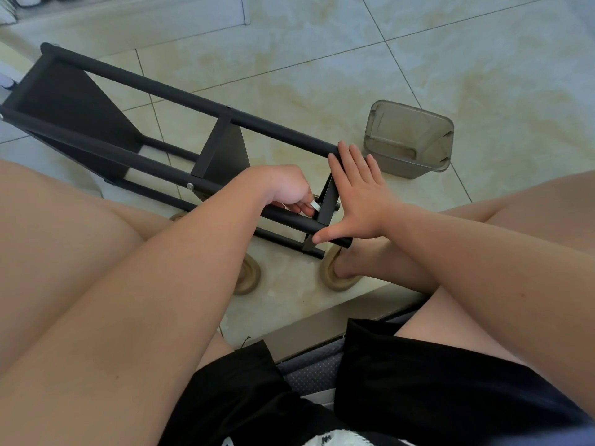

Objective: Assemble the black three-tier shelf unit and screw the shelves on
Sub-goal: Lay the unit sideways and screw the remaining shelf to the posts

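Observation:
The black shelf unit (167,91) lies on its side on the tiled floor, its round posts running from far left toward me. Two shelves sit between the posts, and a third shelf (328,201) stands at the near end. My right hand (360,194) presses flat against that end shelf with straight, spread fingers, the thumb on the near post's end. My left hand (286,191) is curled over the near post and pinches a small white tool (314,206) right beside the end shelf. What the tool's tip touches is hidden by my fingers.
A smoky translucent plastic bin (409,140) stands on the floor just right of the shelf's end. My bare knees flank the work, and my feet in beige slippers (338,278) rest under the unit's near end. A pale step edge runs below them.

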A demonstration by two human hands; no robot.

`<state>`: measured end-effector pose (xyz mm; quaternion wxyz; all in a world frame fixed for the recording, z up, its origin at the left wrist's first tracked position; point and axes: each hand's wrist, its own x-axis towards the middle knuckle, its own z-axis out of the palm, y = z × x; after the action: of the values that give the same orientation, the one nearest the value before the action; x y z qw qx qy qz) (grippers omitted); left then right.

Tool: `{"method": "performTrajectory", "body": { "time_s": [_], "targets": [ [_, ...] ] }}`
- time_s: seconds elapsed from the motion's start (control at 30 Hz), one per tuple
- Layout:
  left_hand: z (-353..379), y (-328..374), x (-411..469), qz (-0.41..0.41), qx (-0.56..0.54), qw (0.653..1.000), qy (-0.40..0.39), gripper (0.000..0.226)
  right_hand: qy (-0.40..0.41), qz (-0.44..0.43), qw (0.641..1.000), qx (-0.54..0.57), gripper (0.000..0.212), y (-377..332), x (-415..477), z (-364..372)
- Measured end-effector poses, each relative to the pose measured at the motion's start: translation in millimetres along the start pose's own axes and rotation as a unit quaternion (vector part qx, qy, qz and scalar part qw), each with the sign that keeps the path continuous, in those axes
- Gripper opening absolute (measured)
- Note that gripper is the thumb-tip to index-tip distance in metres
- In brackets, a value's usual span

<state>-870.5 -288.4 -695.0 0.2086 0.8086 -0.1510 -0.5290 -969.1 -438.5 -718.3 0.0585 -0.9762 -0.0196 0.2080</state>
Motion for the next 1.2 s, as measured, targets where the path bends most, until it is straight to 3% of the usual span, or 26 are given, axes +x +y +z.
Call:
{"method": "performTrajectory", "body": {
  "time_s": [0.27, 0.6, 0.67, 0.8, 0.9, 1.03, 1.2],
  "targets": [
    [-4.6, -3.3, 2.0, 0.025, 0.170, 0.985, -0.021, 0.025, -0.002, 0.000, 1.000, 0.003, 0.160, 0.5, 0.3, -0.1],
    [-4.6, 0.0, 2.4, -0.001, 0.245, 0.969, -0.024, 0.029, 0.002, -0.002, 1.000, 0.006, 0.159, 1.4, 0.7, 0.8],
    [-2.0, 0.1, 4.0, -0.019, 0.265, 0.964, -0.009, 0.021, -0.002, -0.003, 1.000, 0.010, 0.159, 1.5, 0.9, 0.2],
    [-11.3, -1.8, 7.0, -0.063, 0.291, 0.952, 0.074, 0.027, -0.022, -0.006, 1.000, 0.018, 0.161, 7.9, 7.8, -6.8],
    [-35.3, 7.7, 7.4, -0.069, 0.267, 0.950, 0.147, 0.014, -0.038, -0.014, 0.999, 0.005, 0.161, 19.2, 21.0, -22.7],
    [-78.4, 30.4, 12.5, -0.001, 0.209, 0.936, 0.282, 0.015, -0.058, -0.033, 0.997, -0.030, 0.159, 33.3, 51.2, -52.5],
    [-140.5, 44.0, 30.5, 0.032, 0.243, 0.916, 0.317, 0.020, -0.106, -0.022, 0.992, -0.058, 0.163, 53.4, 103.7, -87.0]
  ]
}}
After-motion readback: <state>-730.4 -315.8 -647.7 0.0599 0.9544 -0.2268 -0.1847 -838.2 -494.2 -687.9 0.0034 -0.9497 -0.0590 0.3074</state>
